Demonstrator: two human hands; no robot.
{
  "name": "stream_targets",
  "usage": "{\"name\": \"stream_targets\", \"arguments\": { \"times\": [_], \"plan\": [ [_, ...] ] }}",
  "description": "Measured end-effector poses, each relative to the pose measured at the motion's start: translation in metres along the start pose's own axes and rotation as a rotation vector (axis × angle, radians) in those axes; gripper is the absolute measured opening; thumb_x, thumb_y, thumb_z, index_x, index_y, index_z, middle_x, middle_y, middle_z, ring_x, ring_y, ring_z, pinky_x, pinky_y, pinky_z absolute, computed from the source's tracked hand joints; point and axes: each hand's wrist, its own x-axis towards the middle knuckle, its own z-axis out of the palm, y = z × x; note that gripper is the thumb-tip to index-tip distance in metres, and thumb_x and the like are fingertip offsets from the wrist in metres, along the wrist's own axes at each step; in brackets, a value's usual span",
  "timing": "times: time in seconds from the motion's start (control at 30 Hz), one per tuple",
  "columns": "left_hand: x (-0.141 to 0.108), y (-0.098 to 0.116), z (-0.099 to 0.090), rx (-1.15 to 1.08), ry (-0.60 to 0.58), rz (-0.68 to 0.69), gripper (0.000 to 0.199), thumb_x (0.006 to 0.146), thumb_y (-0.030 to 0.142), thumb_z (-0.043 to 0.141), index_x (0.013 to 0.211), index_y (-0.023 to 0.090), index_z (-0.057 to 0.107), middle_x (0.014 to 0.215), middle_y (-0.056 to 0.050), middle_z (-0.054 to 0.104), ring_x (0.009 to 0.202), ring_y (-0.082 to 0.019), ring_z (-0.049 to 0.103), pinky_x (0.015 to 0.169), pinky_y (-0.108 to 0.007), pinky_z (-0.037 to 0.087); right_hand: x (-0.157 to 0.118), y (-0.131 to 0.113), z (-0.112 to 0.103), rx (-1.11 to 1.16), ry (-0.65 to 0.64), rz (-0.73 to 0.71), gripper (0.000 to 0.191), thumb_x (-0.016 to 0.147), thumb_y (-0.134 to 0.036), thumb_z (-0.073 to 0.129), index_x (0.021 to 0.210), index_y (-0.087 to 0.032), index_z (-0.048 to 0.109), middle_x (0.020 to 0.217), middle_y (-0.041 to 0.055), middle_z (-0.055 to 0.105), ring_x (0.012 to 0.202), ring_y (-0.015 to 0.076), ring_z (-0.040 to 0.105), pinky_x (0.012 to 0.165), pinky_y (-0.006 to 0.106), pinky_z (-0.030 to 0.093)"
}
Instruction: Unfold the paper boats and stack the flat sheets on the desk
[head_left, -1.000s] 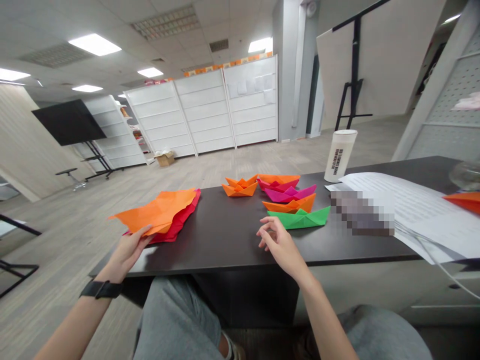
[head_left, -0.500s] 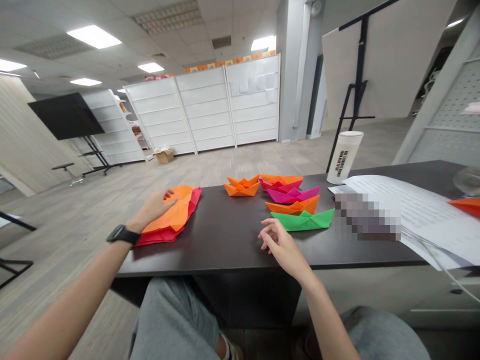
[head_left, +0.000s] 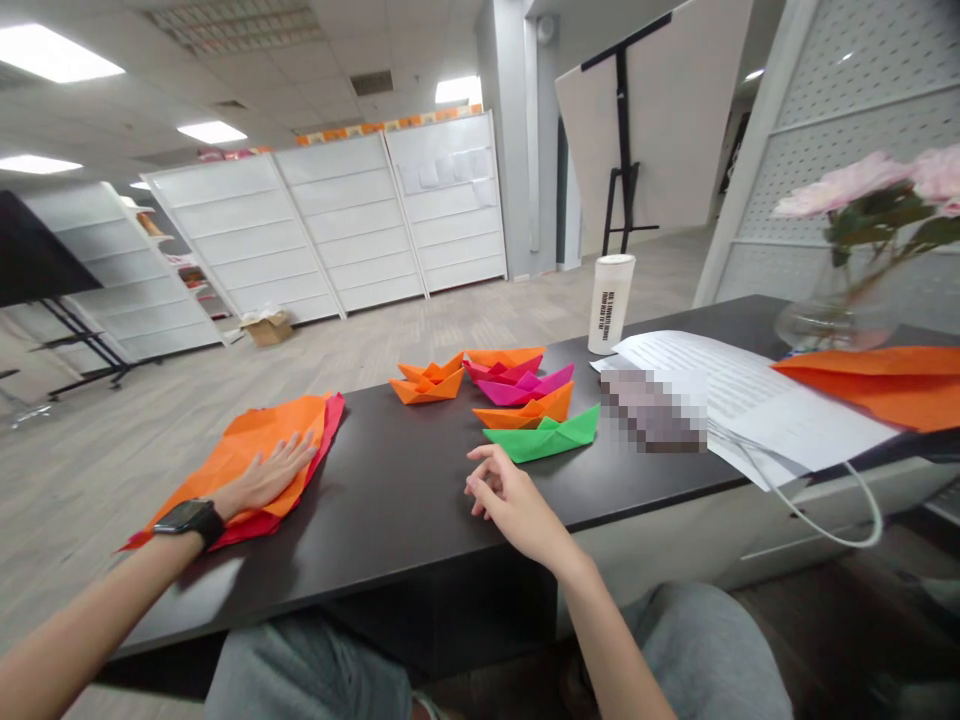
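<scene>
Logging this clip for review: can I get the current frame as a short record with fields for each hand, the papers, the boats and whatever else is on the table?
left hand: flat, palm down on the orange sheet
right hand: fingers loosely curled, holding nothing, on the table near the green boat
sheets: orange sheet on top of a red sheet, at the table's left edge
boats: green one nearest, orange and pink ones behind it
other: white cup, printed papers, vase of pink flowers

paper sheets (head_left: 247,450) left on table (head_left: 390,500), paper boats (head_left: 517,405) right, cup (head_left: 610,303) behind
</scene>
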Motion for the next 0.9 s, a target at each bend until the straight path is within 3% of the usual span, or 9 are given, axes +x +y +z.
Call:
{"name": "stream_targets", "arguments": {
  "times": [0.13, 0.2, 0.27, 0.37, 0.47, 0.53, 0.63, 0.73, 0.9],
  "plan": [
    [0.007, 0.016, -0.038, -0.041, 0.079, 0.043, 0.071, 0.100, 0.039, -0.003, 0.154, -0.003, 0.018, 0.159, -0.025, 0.030, 0.146, -0.029, 0.034, 0.112, -0.045, 0.036, -0.001, 0.001, -0.001, 0.018, -0.001, -0.001, 0.021, 0.095, -0.027, 0.052, 0.115, -0.024, 0.049, 0.086, -0.0022, 0.062, 0.065, 0.0133, 0.063, 0.063, 0.028, 0.050],
    [0.014, 0.036, -0.064, -0.032, 0.113, 0.130, 0.074, 0.099, 0.054, 0.016, 0.154, 0.004, 0.025, 0.158, -0.021, 0.034, 0.145, -0.033, 0.035, 0.114, -0.048, 0.034, -0.001, 0.001, -0.002, 0.017, -0.007, -0.007, 0.020, 0.095, -0.026, 0.052, 0.115, -0.024, 0.050, 0.086, -0.0026, 0.062, 0.065, 0.0131, 0.064, 0.063, 0.028, 0.049],
    [0.029, 0.065, -0.088, -0.016, 0.114, 0.271, 0.074, 0.091, 0.063, 0.043, 0.147, 0.014, 0.042, 0.149, -0.016, 0.050, 0.136, -0.033, 0.048, 0.112, -0.043, 0.036, -0.001, 0.001, -0.001, 0.008, -0.007, -0.010, 0.020, 0.095, -0.027, 0.052, 0.115, -0.024, 0.050, 0.085, -0.0026, 0.062, 0.065, 0.0130, 0.064, 0.062, 0.027, 0.049],
    [0.062, 0.113, -0.108, 0.001, 0.122, 0.452, 0.049, 0.091, 0.053, 0.051, 0.128, 0.022, 0.059, 0.128, -0.009, 0.066, 0.120, -0.027, 0.060, 0.105, -0.036, 0.041, 0.000, 0.000, -0.002, -0.001, -0.005, -0.004, 0.020, 0.095, -0.027, 0.052, 0.115, -0.024, 0.050, 0.086, -0.0022, 0.062, 0.065, 0.0132, 0.064, 0.062, 0.027, 0.049],
    [0.094, 0.151, -0.103, 0.016, 0.184, 0.521, 0.038, 0.092, 0.040, 0.053, 0.124, 0.020, 0.059, 0.125, -0.012, 0.065, 0.117, -0.027, 0.061, 0.101, -0.036, 0.043, -0.001, -0.002, -0.004, 0.027, -0.008, 0.010, 0.021, 0.095, -0.027, 0.051, 0.115, -0.023, 0.050, 0.086, -0.0018, 0.061, 0.065, 0.0134, 0.064, 0.062, 0.027, 0.050],
    [0.105, 0.163, -0.091, 0.030, 0.199, 0.544, 0.030, 0.091, 0.034, 0.055, 0.115, 0.018, 0.063, 0.113, -0.013, 0.069, 0.106, -0.027, 0.065, 0.094, -0.037, 0.046, -0.004, -0.003, -0.006, 0.047, -0.005, 0.013, 0.021, 0.095, -0.027, 0.051, 0.115, -0.022, 0.049, 0.086, -0.0015, 0.061, 0.064, 0.0135, 0.064, 0.061, 0.028, 0.050],
    [0.099, 0.161, -0.072, 0.049, 0.210, 0.573, 0.019, 0.092, 0.024, 0.050, 0.096, 0.019, 0.067, 0.093, -0.010, 0.072, 0.092, -0.026, 0.067, 0.088, -0.038, 0.047, -0.007, -0.004, -0.007, 0.044, -0.001, -0.003, 0.020, 0.095, -0.027, 0.051, 0.114, -0.023, 0.050, 0.085, -0.0014, 0.062, 0.064, 0.0135, 0.064, 0.062, 0.028, 0.050],
    [0.075, 0.149, -0.062, 0.048, 0.251, 0.578, 0.022, 0.093, 0.022, 0.046, 0.090, 0.021, 0.067, 0.090, -0.008, 0.070, 0.092, -0.025, 0.065, 0.088, -0.038, 0.047, -0.008, -0.003, -0.007, 0.040, -0.001, -0.014, 0.019, 0.095, -0.028, 0.053, 0.113, -0.023, 0.051, 0.085, -0.0019, 0.062, 0.065, 0.0133, 0.064, 0.063, 0.027, 0.050],
    [0.056, 0.143, -0.059, 0.016, 0.399, 0.482, 0.030, 0.093, 0.030, 0.051, 0.117, 0.014, 0.058, 0.119, -0.017, 0.060, 0.112, -0.033, 0.058, 0.097, -0.046, 0.045, -0.002, -0.002, -0.003, 0.017, -0.007, 0.001, 0.019, 0.095, -0.030, 0.052, 0.113, -0.023, 0.051, 0.085, -0.0013, 0.063, 0.064, 0.0135, 0.063, 0.061, 0.028, 0.050]
  ]
}}
